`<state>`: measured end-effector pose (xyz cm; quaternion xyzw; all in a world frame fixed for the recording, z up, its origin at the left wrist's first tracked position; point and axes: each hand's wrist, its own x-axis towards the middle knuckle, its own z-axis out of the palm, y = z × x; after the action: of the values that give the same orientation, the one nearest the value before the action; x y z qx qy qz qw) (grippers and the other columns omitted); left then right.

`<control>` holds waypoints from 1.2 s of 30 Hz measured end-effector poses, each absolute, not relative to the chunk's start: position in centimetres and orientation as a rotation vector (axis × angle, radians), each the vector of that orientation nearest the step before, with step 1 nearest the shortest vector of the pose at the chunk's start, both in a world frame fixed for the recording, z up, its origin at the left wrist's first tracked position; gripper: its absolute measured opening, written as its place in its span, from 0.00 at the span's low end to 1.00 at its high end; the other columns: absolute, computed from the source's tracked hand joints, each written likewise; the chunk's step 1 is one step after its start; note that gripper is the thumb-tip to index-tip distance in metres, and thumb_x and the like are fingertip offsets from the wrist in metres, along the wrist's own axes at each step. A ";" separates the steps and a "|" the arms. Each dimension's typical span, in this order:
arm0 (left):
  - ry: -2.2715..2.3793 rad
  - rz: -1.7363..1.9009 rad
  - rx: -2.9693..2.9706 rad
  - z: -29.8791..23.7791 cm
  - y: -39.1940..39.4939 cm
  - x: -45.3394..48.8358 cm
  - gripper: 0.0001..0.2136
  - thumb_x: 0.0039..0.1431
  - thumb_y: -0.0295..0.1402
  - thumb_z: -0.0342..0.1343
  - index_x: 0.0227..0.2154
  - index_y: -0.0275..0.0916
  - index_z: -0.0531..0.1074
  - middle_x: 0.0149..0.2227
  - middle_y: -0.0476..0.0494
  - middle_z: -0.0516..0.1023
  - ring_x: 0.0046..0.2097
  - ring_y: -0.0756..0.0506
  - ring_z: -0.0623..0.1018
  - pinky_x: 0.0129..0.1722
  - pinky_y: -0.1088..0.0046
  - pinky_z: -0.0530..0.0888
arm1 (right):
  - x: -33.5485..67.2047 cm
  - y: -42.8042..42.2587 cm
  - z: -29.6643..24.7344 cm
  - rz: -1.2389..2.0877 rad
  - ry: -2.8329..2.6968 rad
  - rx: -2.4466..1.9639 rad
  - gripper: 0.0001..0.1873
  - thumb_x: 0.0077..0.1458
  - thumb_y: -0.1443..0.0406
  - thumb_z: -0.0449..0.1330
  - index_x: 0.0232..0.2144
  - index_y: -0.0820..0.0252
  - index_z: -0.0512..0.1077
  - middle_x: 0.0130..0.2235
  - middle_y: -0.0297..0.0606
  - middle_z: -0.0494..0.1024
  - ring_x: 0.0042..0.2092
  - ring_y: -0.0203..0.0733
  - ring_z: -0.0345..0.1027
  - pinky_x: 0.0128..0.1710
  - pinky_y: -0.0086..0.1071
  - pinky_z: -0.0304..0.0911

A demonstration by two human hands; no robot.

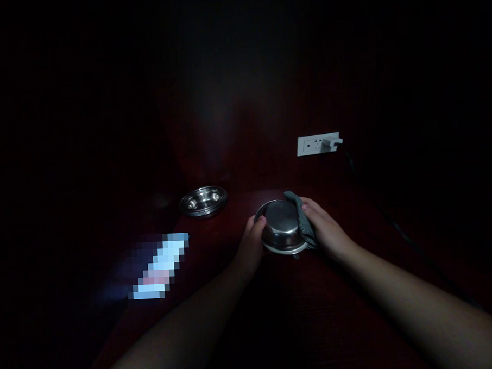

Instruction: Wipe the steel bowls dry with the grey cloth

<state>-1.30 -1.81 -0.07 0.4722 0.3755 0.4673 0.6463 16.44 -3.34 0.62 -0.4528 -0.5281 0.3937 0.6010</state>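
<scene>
Between my two hands is a shiny metal bowl (282,218), turned so its flat underside faces me. My left hand (253,243) grips the rim on the left, thumb resting on the outer wall. On the other side my right hand (321,224) is closed around a grey-green cloth (302,217), which is pressed over the bowl's right edge. A small tip of cloth shows below the rim. The fingers under the bowl are hidden.
Stacked metal bowls (204,201) stand at the back left of the dark red table (231,223). A pixelated bright rectangle (160,267) lies near the left edge. On the back wall is a white socket (317,144) with a plug; a dark cable (403,232) runs down the right.
</scene>
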 end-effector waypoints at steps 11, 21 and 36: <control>0.952 1.053 0.993 -0.5 -1.4 -1.3 0.25 0.56 0.55 0.49 0.48 0.43 0.69 0.46 0.40 0.77 0.41 0.41 0.78 0.31 0.68 0.74 | 16.3 -4.1 1.3 0.723 -1.468 -1.039 0.32 0.60 0.50 0.53 0.63 0.53 0.57 0.66 0.40 0.58 0.66 0.46 0.50 0.66 0.45 0.40; 0.966 1.011 0.912 -0.3 -1.3 -1.3 0.27 0.54 0.57 0.50 0.46 0.41 0.71 0.42 0.40 0.77 0.37 0.44 0.77 0.34 0.68 0.72 | 16.7 -3.5 0.5 0.753 -1.500 -1.010 0.28 0.63 0.50 0.48 0.61 0.53 0.57 0.64 0.42 0.60 0.64 0.49 0.53 0.65 0.48 0.43; 0.993 1.045 0.881 -0.6 -0.9 -1.3 0.29 0.51 0.59 0.52 0.44 0.40 0.72 0.39 0.40 0.79 0.35 0.44 0.77 0.31 0.70 0.71 | 16.4 -4.1 1.5 0.734 -1.550 -1.055 0.32 0.61 0.48 0.50 0.63 0.54 0.57 0.65 0.42 0.60 0.64 0.50 0.54 0.66 0.50 0.42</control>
<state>-1.33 -0.93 -0.59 0.3900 0.4395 0.4625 0.6639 16.37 -4.09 1.50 -0.4428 -0.6506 0.3081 0.5345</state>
